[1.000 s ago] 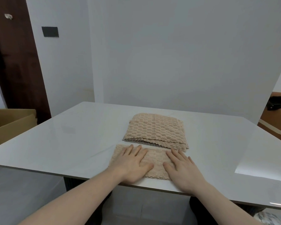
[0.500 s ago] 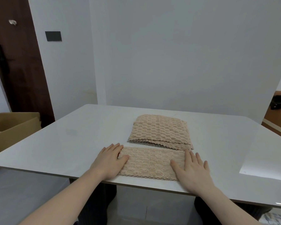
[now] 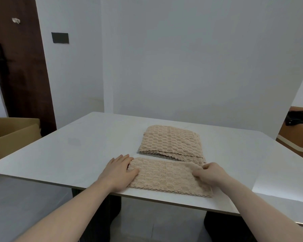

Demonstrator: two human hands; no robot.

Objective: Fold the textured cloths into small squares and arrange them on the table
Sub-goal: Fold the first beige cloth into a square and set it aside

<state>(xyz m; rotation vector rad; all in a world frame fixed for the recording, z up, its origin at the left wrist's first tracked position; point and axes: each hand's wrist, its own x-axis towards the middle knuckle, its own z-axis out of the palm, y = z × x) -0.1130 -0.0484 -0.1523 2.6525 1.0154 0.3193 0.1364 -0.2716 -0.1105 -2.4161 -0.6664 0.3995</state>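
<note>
A beige textured cloth [image 3: 164, 177] lies folded into a long strip near the front edge of the white table [image 3: 77, 151]. My left hand [image 3: 118, 172] rests flat on the strip's left end, fingers spread. My right hand [image 3: 211, 173] has its fingers curled around the strip's right end, pinching the fabric. Just behind the strip sits a stack of beige textured cloths [image 3: 171, 142], folded larger, with scalloped edges facing me.
A cardboard box [image 3: 10, 133] stands on the floor left of the table. A dark wooden door [image 3: 19, 67] is behind it. White walls close off the back. A brown surface with a black object [image 3: 299, 117] lies at the far right.
Both hands slid outward from the strip's middle to its ends. My right hand went from flat to curled around the right end of the cloth.
</note>
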